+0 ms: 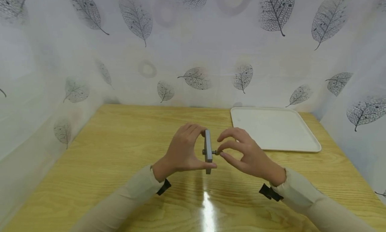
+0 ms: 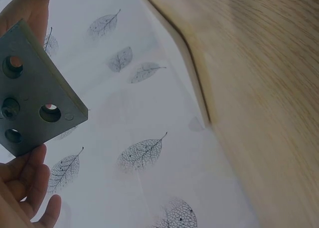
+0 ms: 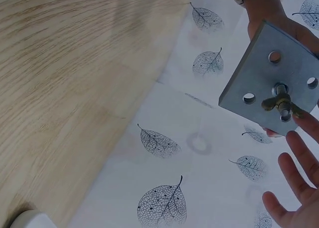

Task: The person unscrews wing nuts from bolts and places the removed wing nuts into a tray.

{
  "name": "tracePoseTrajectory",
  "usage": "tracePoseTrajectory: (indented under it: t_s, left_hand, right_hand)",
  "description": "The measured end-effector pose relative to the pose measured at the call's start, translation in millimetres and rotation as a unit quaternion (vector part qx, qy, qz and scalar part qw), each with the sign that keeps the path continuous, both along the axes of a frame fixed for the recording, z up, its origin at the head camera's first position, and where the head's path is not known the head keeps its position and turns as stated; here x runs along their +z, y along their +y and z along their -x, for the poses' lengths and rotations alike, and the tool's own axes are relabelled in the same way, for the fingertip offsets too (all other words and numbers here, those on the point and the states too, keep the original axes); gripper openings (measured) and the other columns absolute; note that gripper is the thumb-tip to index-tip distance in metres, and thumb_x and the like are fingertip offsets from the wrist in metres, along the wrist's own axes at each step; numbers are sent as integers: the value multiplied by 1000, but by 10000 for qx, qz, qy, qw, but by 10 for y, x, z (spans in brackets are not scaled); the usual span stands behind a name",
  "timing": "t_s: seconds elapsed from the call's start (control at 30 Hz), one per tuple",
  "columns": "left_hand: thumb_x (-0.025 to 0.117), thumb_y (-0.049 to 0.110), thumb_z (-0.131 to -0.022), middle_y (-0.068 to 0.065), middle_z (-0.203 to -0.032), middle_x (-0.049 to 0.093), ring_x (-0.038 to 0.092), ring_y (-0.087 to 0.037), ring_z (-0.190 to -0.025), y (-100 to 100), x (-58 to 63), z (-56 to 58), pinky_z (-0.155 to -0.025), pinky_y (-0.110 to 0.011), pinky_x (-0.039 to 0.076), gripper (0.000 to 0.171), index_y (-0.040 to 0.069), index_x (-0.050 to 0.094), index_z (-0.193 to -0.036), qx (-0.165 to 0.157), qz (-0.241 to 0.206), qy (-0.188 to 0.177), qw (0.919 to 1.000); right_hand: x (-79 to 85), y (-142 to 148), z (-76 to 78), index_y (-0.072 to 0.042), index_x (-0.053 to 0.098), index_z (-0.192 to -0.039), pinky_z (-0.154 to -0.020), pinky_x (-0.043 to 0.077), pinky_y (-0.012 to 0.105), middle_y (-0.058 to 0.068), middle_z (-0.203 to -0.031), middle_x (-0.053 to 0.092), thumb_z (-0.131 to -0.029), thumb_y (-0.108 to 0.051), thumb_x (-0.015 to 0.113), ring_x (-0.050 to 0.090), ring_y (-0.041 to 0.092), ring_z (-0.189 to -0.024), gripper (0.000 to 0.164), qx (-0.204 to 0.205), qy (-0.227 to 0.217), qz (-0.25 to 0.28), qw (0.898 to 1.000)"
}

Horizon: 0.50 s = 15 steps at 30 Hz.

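Note:
My left hand (image 1: 183,150) holds a square grey metal plate (image 1: 208,143) on edge above the table, thumb below and fingers at the top. Several round holes pierce the plate, as both wrist views show. A bolt (image 3: 283,107) passes through its middle, with a recessed bolt head (image 2: 10,109) on the left side. On the right side a brass-coloured wing nut (image 3: 269,104) sits on the bolt's shank, apart from the plate's face. My right hand (image 1: 245,155) pinches the wing nut with its thumb and a fingertip; the other fingers are spread.
A white rectangular tray (image 1: 274,130) lies at the back right of the wooden table (image 1: 129,135), beyond my right hand. Leaf-patterned curtains (image 1: 196,51) stand behind the table and on both sides. Black straps (image 1: 270,192) go round both wrists.

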State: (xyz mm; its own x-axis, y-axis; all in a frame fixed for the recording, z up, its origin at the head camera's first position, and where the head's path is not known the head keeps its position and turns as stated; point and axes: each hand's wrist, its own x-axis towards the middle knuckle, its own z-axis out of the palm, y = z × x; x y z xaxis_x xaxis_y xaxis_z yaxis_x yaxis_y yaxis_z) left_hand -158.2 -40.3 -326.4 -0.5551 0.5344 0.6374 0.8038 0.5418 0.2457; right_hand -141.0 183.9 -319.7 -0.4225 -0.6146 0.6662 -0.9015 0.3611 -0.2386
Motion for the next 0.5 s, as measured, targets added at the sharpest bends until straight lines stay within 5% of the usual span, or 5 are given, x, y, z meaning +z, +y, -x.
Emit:
tracePoseTrajectory:
  t_s: [0.27, 0.5]
  left_hand:
    - [73, 69, -58, -1, -95, 61, 52, -17, -91, -2, 5, -6, -85, -35, 45, 79, 8, 59, -106, 44, 28, 34, 10000]
    - [56, 81, -65, -1, -96, 61, 53, -17, -93, 0, -6, 0, -86, -35, 45, 83, 9, 58, -106, -11, 17, 8, 10000]
  right_hand:
    - [-39, -19, 5, -13, 68, -86, -100, 35, 34, 10, -109, 58, -95, -34, 51, 51, 26, -107, 28, 257, 571, -102, 9980]
    - [-25, -20, 27, -11, 65, -102, -91, 41, 43, 8, -114, 57, -93, -41, 52, 52, 23, -107, 34, -429, 116, -456, 9980]
